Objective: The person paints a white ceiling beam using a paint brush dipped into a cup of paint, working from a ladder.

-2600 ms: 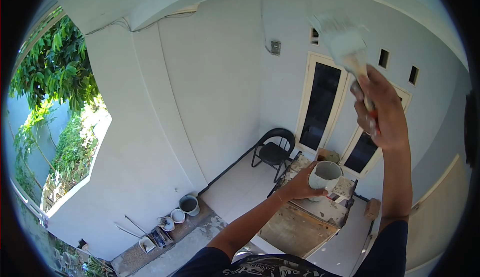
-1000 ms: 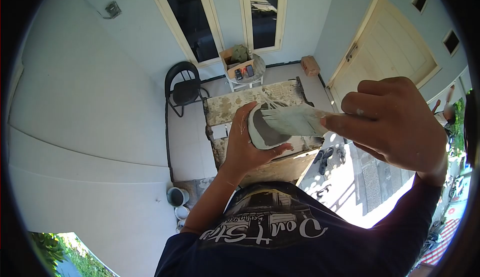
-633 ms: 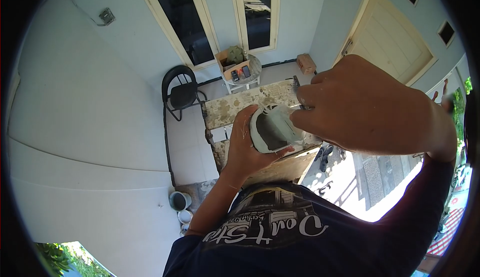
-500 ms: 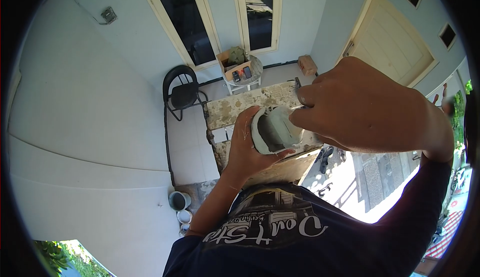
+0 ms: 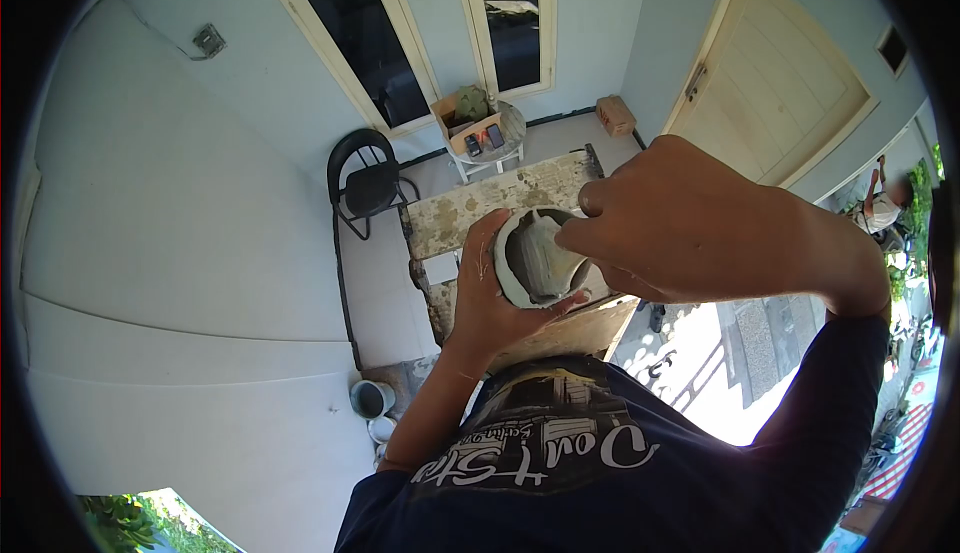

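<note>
A round, grey-white pot (image 5: 507,278) with a thick, uneven rim is raised above the table, its mouth facing me. My left hand (image 5: 485,303) is closed around its left side and underside, thumb and fingers spread along the wall. Pale smears mark that hand. My right hand (image 5: 690,223) is closed, knuckles up, with its fingertips at the right edge of the pot's mouth. Whatever those fingers grip is hidden behind the hand. Inside the pot, a pale streaked patch (image 5: 545,258) stands out against the darker wall.
Under my hands is a worn, stained table (image 5: 470,215). A black chair (image 5: 368,190) stands left of it. Behind, a small round table (image 5: 512,133) bears an open cardboard box (image 5: 447,113) and phones. Buckets (image 5: 372,399) sit at lower left. A person (image 5: 882,211) is far right.
The pot has turned so more of its inside shows. My right hand has shifted slightly left across its mouth. My left hand keeps its hold, and the camera view has moved a little.
</note>
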`<control>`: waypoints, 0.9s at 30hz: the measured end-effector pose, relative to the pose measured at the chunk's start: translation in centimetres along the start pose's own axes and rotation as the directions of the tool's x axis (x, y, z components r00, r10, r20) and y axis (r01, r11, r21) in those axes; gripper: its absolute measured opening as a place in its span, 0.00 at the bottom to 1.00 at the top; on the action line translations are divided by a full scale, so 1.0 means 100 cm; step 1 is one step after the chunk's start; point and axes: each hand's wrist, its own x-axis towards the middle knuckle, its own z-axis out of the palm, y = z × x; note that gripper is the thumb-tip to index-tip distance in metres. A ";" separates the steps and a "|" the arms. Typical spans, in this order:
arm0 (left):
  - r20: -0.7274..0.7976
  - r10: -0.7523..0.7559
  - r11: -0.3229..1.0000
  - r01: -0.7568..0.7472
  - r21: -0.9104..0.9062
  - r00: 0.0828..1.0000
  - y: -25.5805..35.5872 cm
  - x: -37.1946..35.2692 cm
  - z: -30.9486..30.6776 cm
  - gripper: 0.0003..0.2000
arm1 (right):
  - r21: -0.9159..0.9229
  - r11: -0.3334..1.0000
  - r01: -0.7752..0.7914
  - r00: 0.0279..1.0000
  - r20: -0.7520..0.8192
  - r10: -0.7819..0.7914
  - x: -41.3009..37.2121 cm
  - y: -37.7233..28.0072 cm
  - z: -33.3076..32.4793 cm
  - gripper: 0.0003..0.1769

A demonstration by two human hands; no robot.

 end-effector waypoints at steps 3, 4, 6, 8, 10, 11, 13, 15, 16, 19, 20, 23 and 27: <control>-0.008 0.026 1.000 -0.026 0.008 1.000 0.005 0.004 -0.002 0.56 | 0.058 0.997 -0.051 0.999 0.010 0.050 -0.001 0.003 0.009 0.12; -0.015 0.042 0.999 -0.042 0.013 0.999 0.007 0.005 -0.003 0.54 | 0.063 0.997 -0.053 0.999 0.006 0.053 -0.002 0.005 0.014 0.12; -0.024 0.025 1.000 -0.025 -0.014 0.999 0.005 0.003 -0.001 0.54 | 0.163 0.985 -0.062 0.990 -0.112 0.081 -0.007 0.009 0.024 0.15; -0.036 0.007 0.999 -0.008 -0.040 0.999 0.004 0.003 -0.001 0.55 | 0.263 0.960 -0.100 0.983 -0.123 0.136 -0.015 0.013 0.026 0.12; -0.033 -0.018 0.996 0.016 -0.084 0.999 0.004 0.003 -0.001 0.55 | 0.362 0.922 -0.133 0.974 -0.125 0.190 -0.023 0.017 0.027 0.10; -0.029 -0.021 0.996 0.018 -0.082 0.999 0.002 0.002 0.000 0.55 | 0.398 0.905 -0.150 0.971 -0.112 0.210 -0.027 0.019 0.026 0.11; -0.023 -0.054 0.990 0.050 -0.129 0.998 -0.003 -0.001 0.003 0.56 | 0.437 0.883 -0.169 0.967 -0.100 0.234 -0.031 0.021 0.024 0.12; -0.015 -0.014 0.998 0.013 -0.069 1.000 -0.004 -0.001 0.002 0.56 | 0.388 0.906 -0.169 0.968 -0.109 0.227 -0.035 0.018 0.023 0.11; -0.012 0.029 1.000 -0.029 -0.010 1.000 -0.005 -0.001 0.002 0.57 | 0.393 0.903 -0.175 0.966 -0.110 0.235 -0.035 0.015 0.021 0.11; -0.007 0.085 0.995 -0.084 0.048 0.996 -0.007 -0.001 0.002 0.57 | 0.275 0.939 -0.208 0.972 -0.052 0.230 -0.027 0.008 0.018 0.11; -0.001 0.085 0.995 -0.085 0.047 0.996 -0.006 0.000 0.002 0.57 | 0.261 0.946 -0.191 0.975 -0.059 0.213 -0.023 0.007 0.020 0.11; -0.016 0.104 0.994 -0.103 0.038 0.994 -0.004 0.000 0.001 0.56 | 0.309 0.943 -0.124 0.974 -0.143 0.175 -0.019 0.012 0.034 0.11; -0.032 0.005 1.000 -0.006 -0.016 0.999 0.001 0.000 -0.002 0.57 | 0.527 0.850 -0.028 0.946 -0.260 0.193 -0.027 0.026 0.054 0.15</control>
